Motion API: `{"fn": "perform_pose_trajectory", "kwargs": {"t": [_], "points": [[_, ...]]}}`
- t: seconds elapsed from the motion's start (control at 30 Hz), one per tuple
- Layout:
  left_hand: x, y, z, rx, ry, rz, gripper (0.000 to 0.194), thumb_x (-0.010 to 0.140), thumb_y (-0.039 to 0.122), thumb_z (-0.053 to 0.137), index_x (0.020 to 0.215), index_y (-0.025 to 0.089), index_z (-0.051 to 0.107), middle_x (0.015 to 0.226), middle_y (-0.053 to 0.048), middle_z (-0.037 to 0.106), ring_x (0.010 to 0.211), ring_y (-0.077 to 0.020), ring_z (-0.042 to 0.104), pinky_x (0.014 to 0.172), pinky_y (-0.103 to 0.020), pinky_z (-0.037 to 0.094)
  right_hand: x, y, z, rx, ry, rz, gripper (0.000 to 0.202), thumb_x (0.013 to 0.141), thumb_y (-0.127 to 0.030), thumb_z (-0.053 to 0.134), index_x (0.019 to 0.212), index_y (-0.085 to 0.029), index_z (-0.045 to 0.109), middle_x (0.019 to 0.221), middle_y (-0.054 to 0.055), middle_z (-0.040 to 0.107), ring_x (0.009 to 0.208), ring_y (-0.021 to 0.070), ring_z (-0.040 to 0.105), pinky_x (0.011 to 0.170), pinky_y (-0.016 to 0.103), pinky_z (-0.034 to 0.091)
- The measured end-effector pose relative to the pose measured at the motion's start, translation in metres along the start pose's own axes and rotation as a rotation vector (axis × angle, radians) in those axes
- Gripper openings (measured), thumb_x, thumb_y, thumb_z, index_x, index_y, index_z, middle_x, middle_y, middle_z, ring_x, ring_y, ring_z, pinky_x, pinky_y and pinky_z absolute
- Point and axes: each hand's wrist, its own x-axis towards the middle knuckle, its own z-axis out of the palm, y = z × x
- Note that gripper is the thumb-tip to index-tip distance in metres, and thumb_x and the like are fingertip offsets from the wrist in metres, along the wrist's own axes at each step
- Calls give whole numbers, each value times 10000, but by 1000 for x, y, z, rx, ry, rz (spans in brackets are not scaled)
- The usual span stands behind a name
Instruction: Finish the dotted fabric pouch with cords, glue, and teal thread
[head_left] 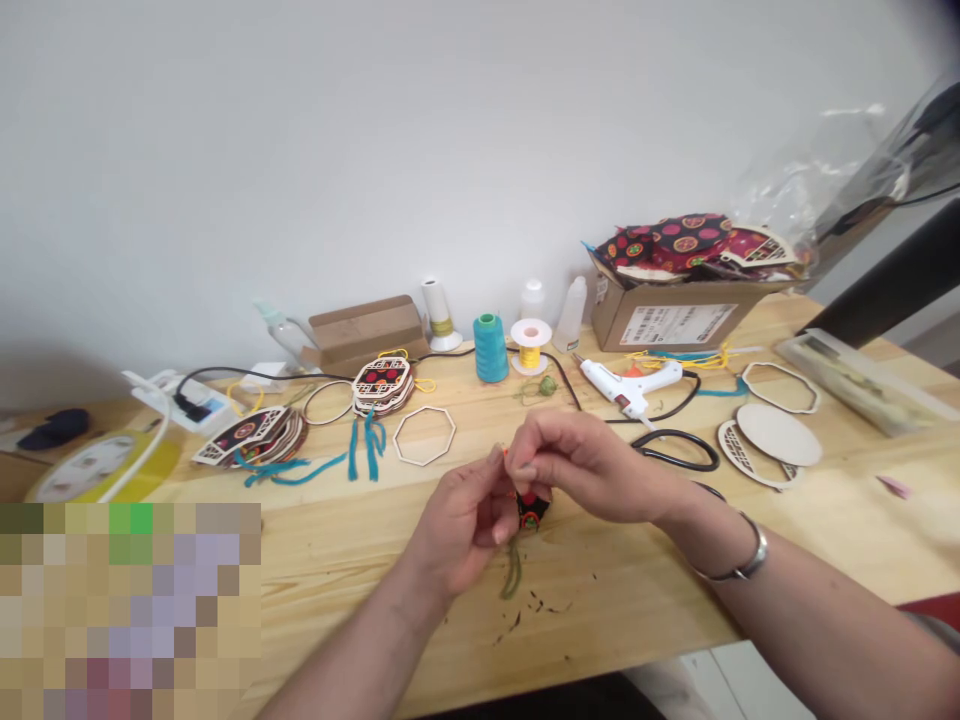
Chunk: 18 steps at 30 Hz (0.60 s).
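Note:
My left hand (469, 515) is closed around the edge of a small black fabric piece (531, 510) with a red, orange and green pattern. An olive-green cord (512, 572) hangs below it in a loop. My right hand (574, 465) pinches close against the left fingertips, at the top of the fabric piece. Whatever lies between its fingertips is too small or hidden to name. Dark scraps (517, 620) lie on the wooden table (360, 620) just below my hands.
A white glue gun (630, 385) lies beyond my right hand, its black cable near. Behind stand a teal thread cone (491, 350) and a yellow thread spool (530, 347). Patterned fans (259, 437) lie left; a cardboard box (675, 310) holds more fabric. Pixelation covers the lower left.

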Motion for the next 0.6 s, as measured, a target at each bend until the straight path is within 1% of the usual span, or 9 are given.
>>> {"fn": "perform_pose_trajectory", "kwargs": {"t": [0.07,0.1,0.17,0.23,0.33,0.43,0.5,0.53,0.6], "points": [[1,-1,-2,-6,32,21,248,770,338,613,636,132,640,522,1,552,392,-41,384,388,-171,249,-2,-5,0,-127,-111,12,72,846,-138,476,801,-164,525,712,3,561,644,93,517,595,224,439],[1,-1,-3,-4,55,21,222,759,309,629,623,133,631,489,18,505,414,-54,398,417,-179,294,-2,-7,0,-168,-162,8,86,836,-108,474,802,-164,530,724,3,570,661,93,523,610,219,440],[0,0,-4,2,109,27,159,738,263,652,643,136,642,477,35,456,448,-70,411,471,-202,351,-2,-11,-1,-205,-258,-19,117,820,-74,474,794,-168,538,728,-4,574,668,86,520,620,206,437],[0,2,-4,12,136,45,125,735,251,655,703,131,673,473,44,433,451,-68,389,502,-211,368,-2,-14,-1,-215,-342,-14,113,816,-81,486,778,-169,545,716,-9,574,654,81,517,611,195,436],[1,4,-2,37,161,49,173,740,289,649,760,124,694,439,60,392,422,-52,333,470,-191,325,-1,-16,-1,-152,-493,74,97,823,-112,495,765,-165,553,694,-5,589,637,80,545,597,185,449],[3,6,-2,65,207,56,223,733,336,644,744,117,687,407,68,369,384,-35,263,397,-171,198,-2,-18,-5,-25,-635,161,101,831,-146,500,748,-159,555,651,-2,576,626,86,558,576,183,453],[3,8,-2,84,242,97,237,735,353,635,726,120,677,414,59,398,382,-38,264,383,-177,154,-5,-18,-10,104,-639,208,115,830,-197,525,726,-157,554,629,-1,559,588,85,534,548,191,440],[3,8,-3,96,262,126,237,736,357,633,716,123,672,432,49,429,390,-42,283,383,-180,153,-7,-18,-14,180,-596,220,129,824,-229,545,718,-155,556,625,0,552,562,81,513,528,196,425],[4,9,-5,125,301,188,236,735,357,635,702,126,667,495,22,507,425,-53,341,392,-185,181,-11,-18,-24,323,-429,190,160,801,-284,591,709,-157,561,605,-4,539,514,73,459,483,201,379]]}}
